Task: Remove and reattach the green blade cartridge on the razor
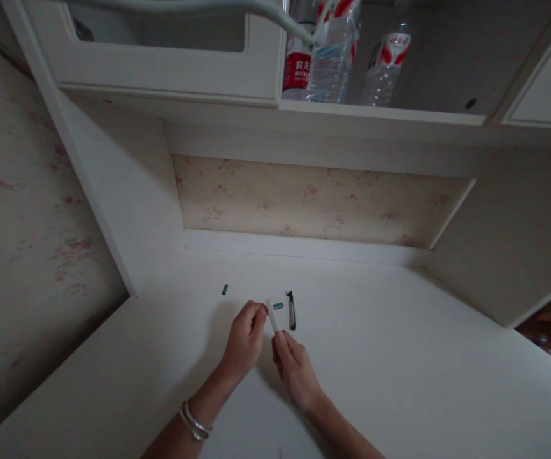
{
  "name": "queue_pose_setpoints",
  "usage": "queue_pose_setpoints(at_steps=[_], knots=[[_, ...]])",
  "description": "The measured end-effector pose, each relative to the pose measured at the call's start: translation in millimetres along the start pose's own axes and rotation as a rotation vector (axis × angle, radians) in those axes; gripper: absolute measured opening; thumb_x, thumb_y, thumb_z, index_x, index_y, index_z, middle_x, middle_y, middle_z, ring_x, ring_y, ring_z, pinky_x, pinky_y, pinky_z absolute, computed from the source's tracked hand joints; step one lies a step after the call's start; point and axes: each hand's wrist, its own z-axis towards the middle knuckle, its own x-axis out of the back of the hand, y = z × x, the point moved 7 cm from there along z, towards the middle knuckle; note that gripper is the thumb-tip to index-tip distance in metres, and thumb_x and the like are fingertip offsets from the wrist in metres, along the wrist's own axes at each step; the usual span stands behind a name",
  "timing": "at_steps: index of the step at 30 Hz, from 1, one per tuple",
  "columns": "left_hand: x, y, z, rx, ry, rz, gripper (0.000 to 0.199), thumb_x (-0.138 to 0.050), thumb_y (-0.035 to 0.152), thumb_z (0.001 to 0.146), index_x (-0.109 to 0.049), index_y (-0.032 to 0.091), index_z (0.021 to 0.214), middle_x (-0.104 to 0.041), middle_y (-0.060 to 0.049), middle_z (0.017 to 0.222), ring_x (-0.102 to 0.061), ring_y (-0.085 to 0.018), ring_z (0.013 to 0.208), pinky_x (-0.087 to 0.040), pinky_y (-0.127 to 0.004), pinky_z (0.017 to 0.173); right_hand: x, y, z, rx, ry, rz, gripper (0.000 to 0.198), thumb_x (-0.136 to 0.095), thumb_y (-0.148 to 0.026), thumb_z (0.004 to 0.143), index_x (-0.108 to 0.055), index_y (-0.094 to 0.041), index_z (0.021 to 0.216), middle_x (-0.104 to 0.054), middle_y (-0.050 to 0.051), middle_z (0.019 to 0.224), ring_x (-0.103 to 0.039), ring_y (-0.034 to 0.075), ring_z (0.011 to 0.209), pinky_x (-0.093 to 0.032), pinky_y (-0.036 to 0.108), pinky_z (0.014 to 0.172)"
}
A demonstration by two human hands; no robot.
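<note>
A slim white stick-shaped object (272, 315) is held up over the table between my two hands; its exact kind I cannot make out. My left hand (245, 338) is closed, its thumb and fingers pinched at the upper end. The lower end sits in the closed fingers of my right hand (297, 370). Just behind the stick lies a small green and dark rectangular piece (278, 306). To its right is a thin black and grey handle-like item (292, 311) with a bent top. Another small green piece (225, 289) lies farther left.
The white tabletop (399, 370) runs between two side panels, with floral wallpaper behind. Overhead, a shelf holds clear plastic bottles (384, 70) and a red-labelled bottle (298, 67). A pale curved bar (208, 7) crosses the top.
</note>
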Motion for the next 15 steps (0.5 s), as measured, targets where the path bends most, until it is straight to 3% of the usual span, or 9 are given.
queue_pose_setpoints(at_steps=[3, 8, 13, 15], knots=[[-0.5, -0.7, 0.0, 0.014, -0.01, -0.005, 0.026, -0.036, 0.035, 0.093, -0.05, 0.018, 0.08, -0.05, 0.0, 0.073, -0.046, -0.013, 0.065, -0.035, -0.023, 0.058, 8.6, 2.2, 1.7, -0.023, 0.094, 0.027, 0.046, -0.034, -0.059, 0.091, -0.041, -0.02, 0.068, -0.036, -0.005, 0.056, -0.029, 0.009, 0.047, -0.023, 0.021, 0.042], [1.2, 0.8, 0.3, 0.017, 0.014, 0.006, 0.028, -0.037, 0.035, 0.093, -0.047, 0.018, 0.074, -0.047, 0.001, 0.068, -0.045, -0.013, 0.062, -0.035, -0.023, 0.056, -3.4, 2.8, -0.5, -0.033, -0.046, 0.038, 0.046, -0.036, -0.059, 0.09, -0.04, -0.02, 0.066, -0.036, -0.005, 0.056, -0.028, 0.009, 0.046, -0.023, 0.021, 0.041], [4.1, 2.6, 0.1, 0.026, 0.039, -0.006, 0.028, -0.039, 0.038, 0.091, -0.053, 0.018, 0.078, -0.05, 0.0, 0.066, -0.046, -0.013, 0.059, -0.035, -0.022, 0.051, 4.2, 3.1, 0.4, -0.062, 0.064, 0.078, 0.048, -0.036, -0.062, 0.089, -0.041, -0.02, 0.067, -0.035, -0.005, 0.056, -0.027, 0.008, 0.046, -0.022, 0.021, 0.04], [4.4, 2.7, 0.1, 0.03, 0.039, 0.0, 0.029, -0.039, 0.039, 0.091, -0.052, 0.018, 0.077, -0.05, 0.0, 0.065, -0.046, -0.013, 0.058, -0.035, -0.023, 0.052, 2.2, 3.8, 1.0, -0.074, 0.026, 0.093, 0.048, -0.036, -0.063, 0.088, -0.041, -0.02, 0.067, -0.035, -0.006, 0.055, -0.026, 0.008, 0.045, -0.022, 0.02, 0.04]])
